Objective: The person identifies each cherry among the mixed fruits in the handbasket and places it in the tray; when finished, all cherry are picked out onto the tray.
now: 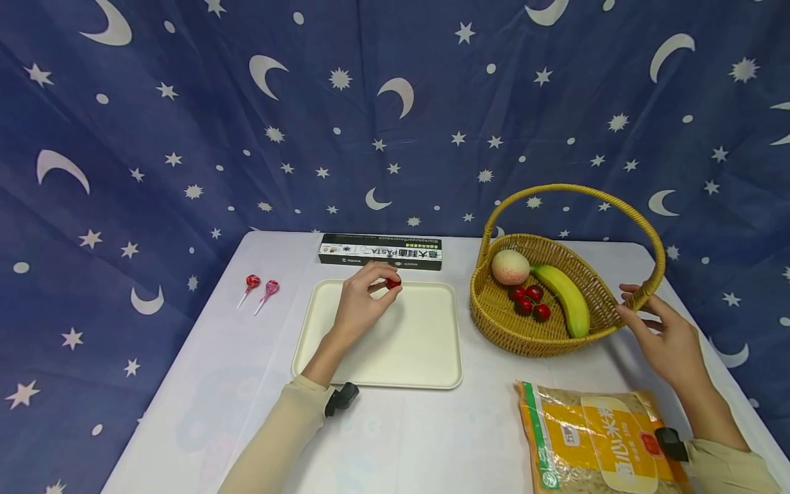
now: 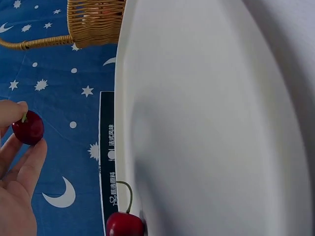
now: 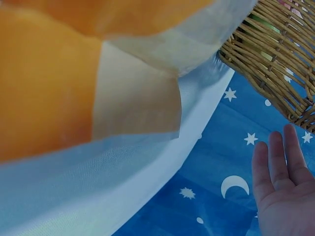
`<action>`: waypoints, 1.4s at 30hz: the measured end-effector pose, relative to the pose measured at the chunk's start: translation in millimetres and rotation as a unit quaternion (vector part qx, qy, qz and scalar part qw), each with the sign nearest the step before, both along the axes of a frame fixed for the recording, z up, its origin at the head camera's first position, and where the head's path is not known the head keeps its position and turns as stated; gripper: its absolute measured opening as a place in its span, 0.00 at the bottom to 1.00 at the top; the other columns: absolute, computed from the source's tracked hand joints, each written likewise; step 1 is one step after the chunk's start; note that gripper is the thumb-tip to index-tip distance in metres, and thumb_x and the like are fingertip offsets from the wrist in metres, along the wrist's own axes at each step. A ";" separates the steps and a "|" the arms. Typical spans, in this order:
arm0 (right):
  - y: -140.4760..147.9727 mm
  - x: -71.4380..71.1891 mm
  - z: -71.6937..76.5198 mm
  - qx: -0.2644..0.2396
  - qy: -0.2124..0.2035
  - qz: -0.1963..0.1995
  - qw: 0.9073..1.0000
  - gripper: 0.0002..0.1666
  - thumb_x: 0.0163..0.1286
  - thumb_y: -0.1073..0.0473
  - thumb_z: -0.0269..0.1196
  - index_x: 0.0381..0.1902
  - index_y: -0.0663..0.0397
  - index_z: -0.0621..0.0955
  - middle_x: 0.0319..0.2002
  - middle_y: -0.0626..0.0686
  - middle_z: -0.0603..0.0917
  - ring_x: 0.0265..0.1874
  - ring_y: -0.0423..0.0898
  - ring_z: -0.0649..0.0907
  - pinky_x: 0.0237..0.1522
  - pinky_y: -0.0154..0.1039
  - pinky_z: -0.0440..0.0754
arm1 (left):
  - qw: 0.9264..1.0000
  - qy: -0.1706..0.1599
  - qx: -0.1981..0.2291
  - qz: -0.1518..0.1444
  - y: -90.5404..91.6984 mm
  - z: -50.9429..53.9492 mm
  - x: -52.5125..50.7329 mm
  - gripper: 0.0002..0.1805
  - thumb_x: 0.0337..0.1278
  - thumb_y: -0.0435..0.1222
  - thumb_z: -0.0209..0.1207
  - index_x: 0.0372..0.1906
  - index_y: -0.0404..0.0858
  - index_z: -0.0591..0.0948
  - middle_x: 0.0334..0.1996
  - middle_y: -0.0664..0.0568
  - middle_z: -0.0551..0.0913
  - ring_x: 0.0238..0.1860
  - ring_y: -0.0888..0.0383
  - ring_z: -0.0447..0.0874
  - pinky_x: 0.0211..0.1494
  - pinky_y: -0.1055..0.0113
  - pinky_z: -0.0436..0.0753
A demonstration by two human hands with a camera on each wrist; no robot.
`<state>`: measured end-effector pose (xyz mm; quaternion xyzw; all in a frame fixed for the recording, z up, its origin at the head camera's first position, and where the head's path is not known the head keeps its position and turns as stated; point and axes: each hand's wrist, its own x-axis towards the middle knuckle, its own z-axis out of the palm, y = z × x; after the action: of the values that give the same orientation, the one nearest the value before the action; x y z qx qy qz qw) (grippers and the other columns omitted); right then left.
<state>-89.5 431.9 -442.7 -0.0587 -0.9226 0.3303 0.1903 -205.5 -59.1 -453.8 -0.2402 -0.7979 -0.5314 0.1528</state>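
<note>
My left hand (image 1: 363,302) pinches a dark red cherry (image 1: 393,282) between thumb and fingertips, over the far part of the cream tray (image 1: 426,336). In the left wrist view a second cherry (image 2: 125,224) with a curved stem lies at the tray's edge; my hand hides it in the head view. On the right, a wicker basket (image 1: 518,346) holds a peach (image 1: 510,267), a banana (image 1: 564,295) and several cherries (image 1: 523,306). My right hand (image 1: 669,339) is at the basket's right side, by the handle's base, its fingers extended in the right wrist view.
Behind the tray lies a black pasta box (image 1: 380,252). Two lollipops (image 1: 270,288) lie at the left of the white table (image 1: 247,384). An orange and yellow food bag (image 1: 605,439) is at the front right, below the basket. A starry blue curtain (image 1: 395,123) hangs behind.
</note>
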 end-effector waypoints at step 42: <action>1.7 -1.1 -2.2 -0.011 0.014 0.009 1.000 0.27 0.78 0.50 0.66 0.71 0.49 0.79 0.54 0.10 0.72 0.50 0.07 0.68 0.44 0.06 0.67 | 0.958 -0.105 -0.266 0.035 -1.3 -22.8 -3.5 0.24 0.57 0.35 0.77 0.59 0.44 0.85 0.54 0.50 0.89 0.47 0.53 0.87 0.53 0.54 0.87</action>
<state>-90.6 433.6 -444.9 -0.0473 -0.9168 0.3426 0.1998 -209.0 -60.4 -476.7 -0.1869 -0.9299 -0.3163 0.0174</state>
